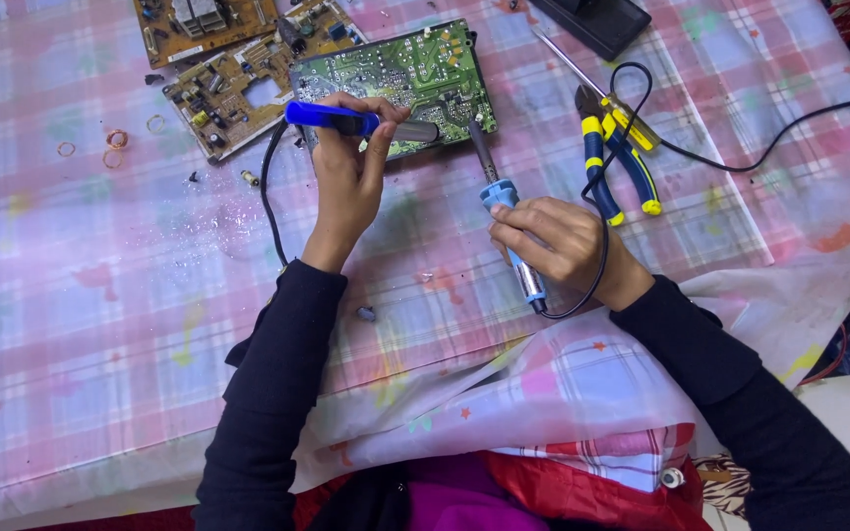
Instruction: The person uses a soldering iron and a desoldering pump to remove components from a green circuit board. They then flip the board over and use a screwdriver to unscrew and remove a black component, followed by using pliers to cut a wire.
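The person's left hand (348, 172) is raised over the table with its fingers closed around a dark blue tool (346, 120), a desoldering pump by its look, held level so that its grey end lies against the near edge of the green circuit board (395, 79). The right hand (563, 241) is wrapped around the light blue handle of a soldering iron (504, 211); the iron points away from the person, and its dark metal shaft reaches up to the same near edge of the green board, close beside the pump's grey end. A black cord (597, 246) leaves the bottom of the iron's handle, loops around the right wrist and runs off toward the right edge of the table.

The green board lies solder side up near the top middle of a pink and white checked tablecloth (100, 295). Just left of it sit 2 brown circuit boards (218, 69) crowded with components, 1 partly tucked under the green board. To the right lie pliers (607, 157) with blue and yellow grips, jaws toward the far side, and a screwdriver (602, 93) with a yellow handle crossing just above them. A few small copper rings (115, 140) rest on the cloth at the far left, well apart from both hands
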